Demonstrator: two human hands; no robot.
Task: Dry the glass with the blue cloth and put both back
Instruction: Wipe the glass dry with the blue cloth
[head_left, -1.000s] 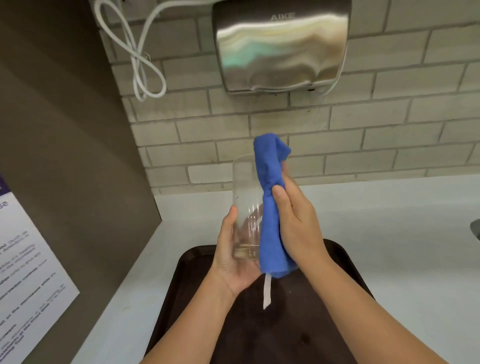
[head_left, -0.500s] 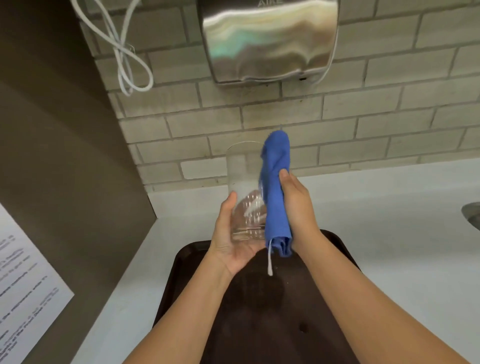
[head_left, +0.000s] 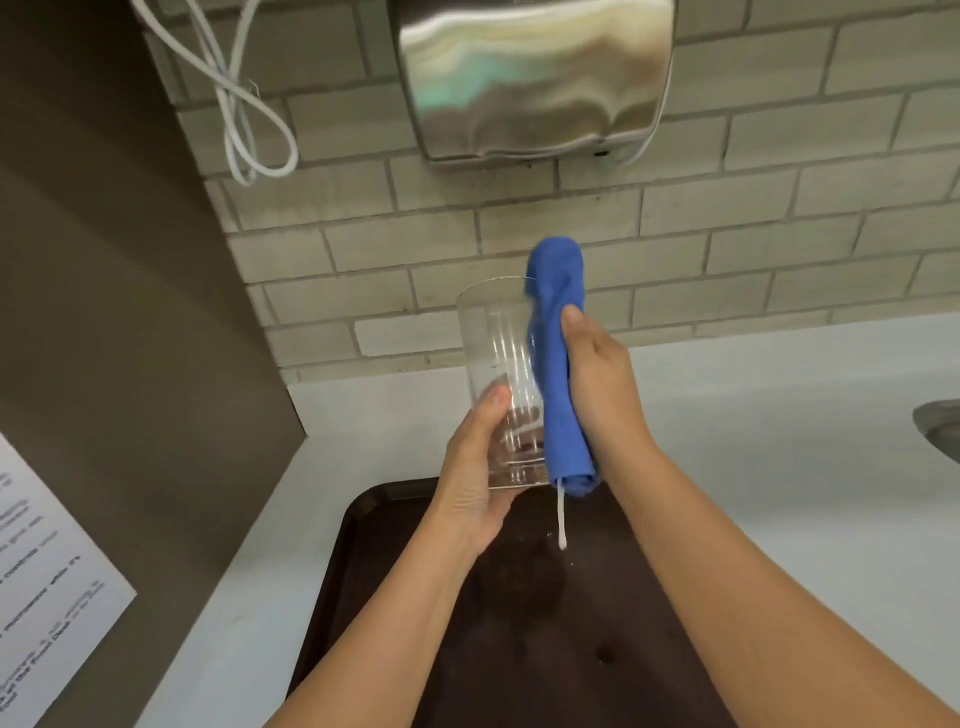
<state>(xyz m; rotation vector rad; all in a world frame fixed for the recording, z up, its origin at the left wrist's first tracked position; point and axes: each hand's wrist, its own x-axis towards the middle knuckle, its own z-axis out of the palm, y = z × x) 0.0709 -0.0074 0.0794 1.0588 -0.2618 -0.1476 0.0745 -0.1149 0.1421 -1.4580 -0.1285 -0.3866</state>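
Left hand grips the lower part of the glass, thumb laid up the near wall and fingers curled round the far side, seen through the base. Glass is held upright in the air, mouth up, above the far edge of the brown tray and clear of it.

Right hand clasps the blue cloth, thumb pressed on its near face. The remaining fingers lie behind the fabric and are not visible. Cloth is bunched into a long roll standing along the right wall of the glass and touching it. Its top rises above the rim, its lower end hangs just below the base. A white tag dangles from the lower end over the tray.

Both hands flank the glass: left at the base, right beside the upper and middle wall with the cloth between palm and glass.

Tray sits on a white worktop against a tiled wall. A steel hand dryer is mounted above, with a looped white cable to its left. A printed notice is fixed to the brown side panel.
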